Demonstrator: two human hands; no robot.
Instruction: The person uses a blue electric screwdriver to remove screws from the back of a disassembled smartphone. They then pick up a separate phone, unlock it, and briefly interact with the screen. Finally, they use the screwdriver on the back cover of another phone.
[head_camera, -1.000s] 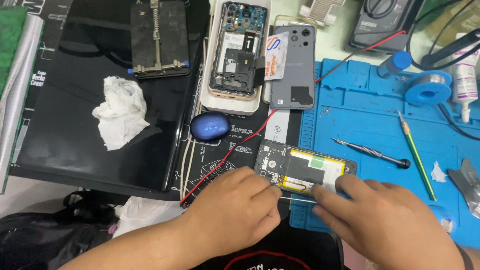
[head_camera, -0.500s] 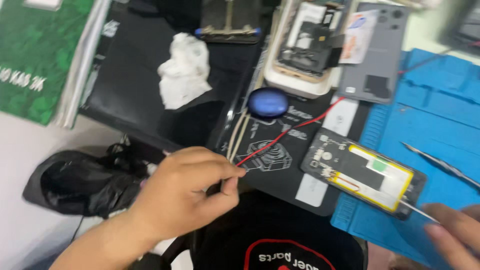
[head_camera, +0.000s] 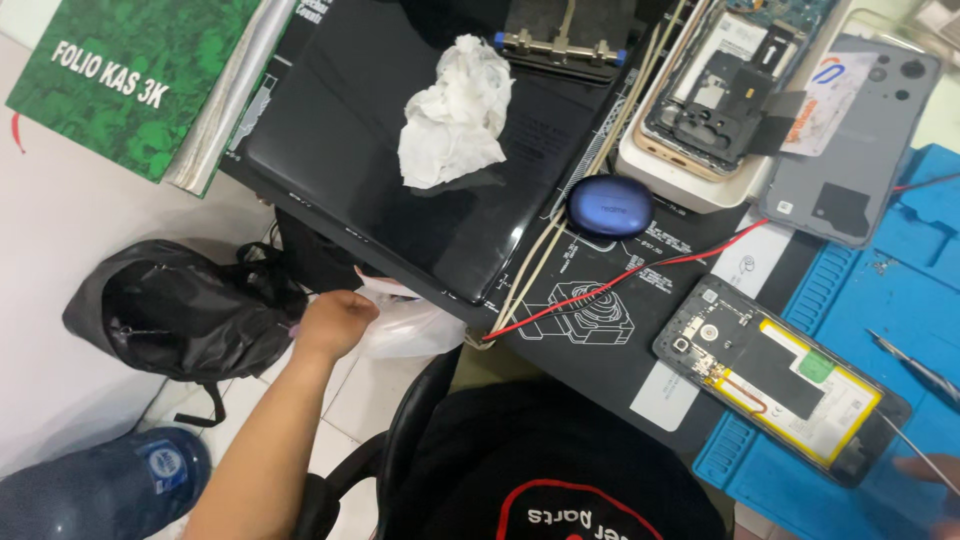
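Observation:
My left hand (head_camera: 335, 322) reaches down past the table's edge, with curled fingers against a white plastic bag (head_camera: 405, 322) that hangs under a closed black laptop (head_camera: 380, 150). Whether it grips the bag is hidden. At the lower right edge only a sliver of my right hand (head_camera: 928, 468) shows, holding a thin metal tool (head_camera: 905, 440) whose tip is near the bottom end of an opened phone (head_camera: 780, 385) with a yellow-edged battery. That phone lies across a black work mat (head_camera: 600, 320) and a blue mat (head_camera: 900, 290).
A crumpled tissue (head_camera: 455, 110) lies on the laptop. A blue earbud case (head_camera: 610, 205), a red wire (head_camera: 630, 275), a second opened phone (head_camera: 720, 90), a grey back cover (head_camera: 850, 140) and a screwdriver (head_camera: 915, 365) are on the table. A green book (head_camera: 130, 80) lies left. On the floor are a black bag (head_camera: 180, 310) and a blue bottle (head_camera: 100, 480).
My left hand left the phone, moved left and dropped below the table edge to the white bag. The view swung left and down, so my right hand slid almost out of view.

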